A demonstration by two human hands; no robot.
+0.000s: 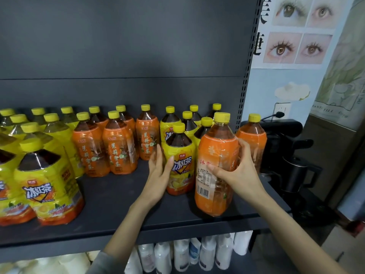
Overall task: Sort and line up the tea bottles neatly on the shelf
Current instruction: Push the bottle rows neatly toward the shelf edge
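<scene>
Your right hand [237,171] is wrapped round the middle of an orange bottle [215,153], thumb across the label and fingers round the far side (can't tell if its base sits on the shelf [118,194] or hangs just above it). Your left hand [158,175] is flat with straight fingers, laid against the left side of a yellow bottle [181,155] that stands just beside the orange one. So the hands are apart, one bottle each. Behind those two is a yellow cluster [169,125], plus a spare orange bottle [253,135] at the shelf's right end. Left of your left hand stands an orange bunch [118,149], then a yellow bunch [47,184] at the far left. White bottles [181,254] fill the level below. A black kettle [296,173] sits off to the right, under a poster [296,30] of eyes.
</scene>
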